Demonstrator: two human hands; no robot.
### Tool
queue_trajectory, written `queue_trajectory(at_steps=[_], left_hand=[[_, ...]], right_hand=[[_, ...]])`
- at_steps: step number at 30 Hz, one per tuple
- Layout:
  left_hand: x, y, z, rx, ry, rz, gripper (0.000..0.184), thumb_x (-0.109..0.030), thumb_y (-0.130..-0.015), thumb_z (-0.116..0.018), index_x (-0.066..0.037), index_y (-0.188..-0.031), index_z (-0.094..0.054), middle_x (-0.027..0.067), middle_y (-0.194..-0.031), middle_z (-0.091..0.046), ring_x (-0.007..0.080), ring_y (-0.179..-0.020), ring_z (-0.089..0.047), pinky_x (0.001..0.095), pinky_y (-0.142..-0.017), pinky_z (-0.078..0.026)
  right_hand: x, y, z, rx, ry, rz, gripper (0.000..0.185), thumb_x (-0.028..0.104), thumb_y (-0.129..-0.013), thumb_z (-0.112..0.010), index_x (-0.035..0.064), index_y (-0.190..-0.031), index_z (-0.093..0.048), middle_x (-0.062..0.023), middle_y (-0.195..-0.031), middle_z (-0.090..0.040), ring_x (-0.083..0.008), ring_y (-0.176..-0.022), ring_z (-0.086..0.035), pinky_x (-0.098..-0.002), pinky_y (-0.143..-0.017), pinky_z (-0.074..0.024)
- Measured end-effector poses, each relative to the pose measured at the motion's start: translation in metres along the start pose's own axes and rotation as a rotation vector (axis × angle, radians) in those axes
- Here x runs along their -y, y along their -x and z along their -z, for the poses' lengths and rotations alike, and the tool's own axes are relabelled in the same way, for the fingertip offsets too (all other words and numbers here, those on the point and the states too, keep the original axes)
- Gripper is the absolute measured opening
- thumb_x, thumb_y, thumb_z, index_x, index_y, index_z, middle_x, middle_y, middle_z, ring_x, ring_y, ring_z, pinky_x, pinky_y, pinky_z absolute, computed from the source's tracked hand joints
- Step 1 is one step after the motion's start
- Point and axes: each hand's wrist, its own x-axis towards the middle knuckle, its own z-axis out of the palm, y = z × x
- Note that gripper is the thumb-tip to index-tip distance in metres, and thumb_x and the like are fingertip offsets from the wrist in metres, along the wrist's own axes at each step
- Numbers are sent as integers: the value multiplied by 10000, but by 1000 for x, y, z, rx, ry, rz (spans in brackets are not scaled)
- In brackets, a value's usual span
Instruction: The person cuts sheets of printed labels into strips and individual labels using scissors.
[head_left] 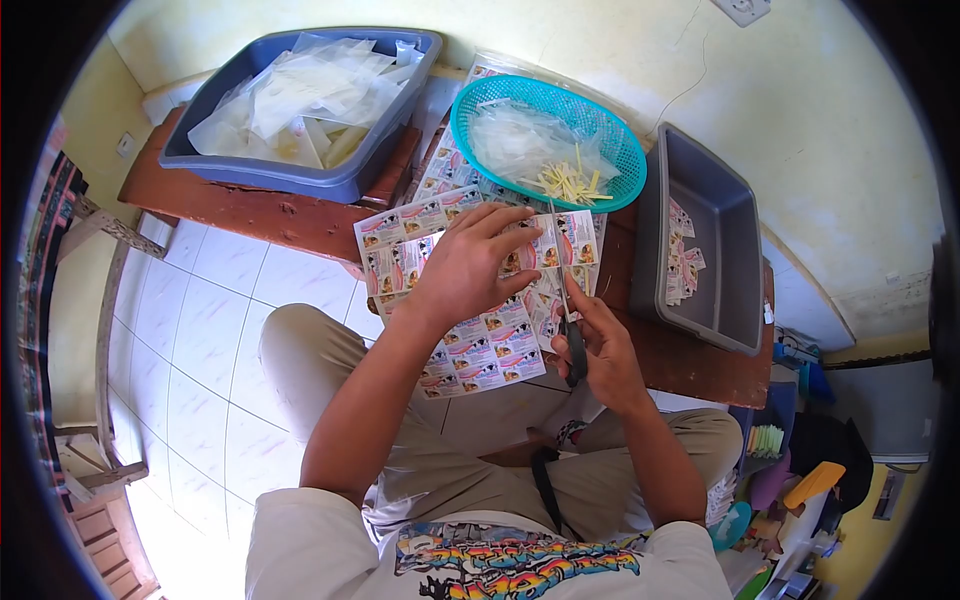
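Note:
My right hand (607, 352) is closed round the black handles of a pair of scissors (575, 350). The blades point away from me, at a strip of printed labels (577, 240). My left hand (478, 262) lies across that strip, its fingers and thumb gripping the paper just left of the blades. Beneath it, a larger printed label sheet (480, 360) with repeating small pictures hangs over the bench edge above my lap. More label sheets lie under it, partly hidden. Cut labels (683, 262) rest in the grey tub on the right.
A teal mesh basket (462, 125) beyond my hands holds clear plastic bags and thin yellowish strips (570, 185). At the far left stands a blue-grey tub (345, 185) full of clear plastic bags. The grey tub (735, 250) and basket sit on a reddish wooden bench (690, 375) against the wall.

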Motion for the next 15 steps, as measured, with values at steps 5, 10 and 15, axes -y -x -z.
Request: queue_trajectory(at_steps=[5,10,15], left_hand=[[-1,-1,2,13,24,9,515,-211,-781,-929,-75,-1252,-770,127,-1382,-710,353,-1273,-659,472,-1101,-531],[0,-1,1,15,30,-6,502,-210,-778,-931,-77,-1236,-773,123,-1374,-713,353,-1277,-658,471,-1102,-530],[0,0,0,11,37,-6,487,-213,-779,-931,-79,-1221,-775,119,-1369,-714,354,-1286,-653,473,-1108,-525]], right_hand=[[1,0,1,7,12,1,814,43,-960,-806,87,-1675,-418,-83,-1224,-552,-78,-789,-628,-257,-640,-545],[0,0,2,11,-2,2,805,37,-963,-801,85,-1673,-423,-76,-1215,-554,-77,-777,-625,-261,-635,-535],[2,0,0,1,-12,-1,806,39,-964,-802,84,-1673,-423,-65,-1192,-550,-75,-770,-621,-260,-627,-528]])
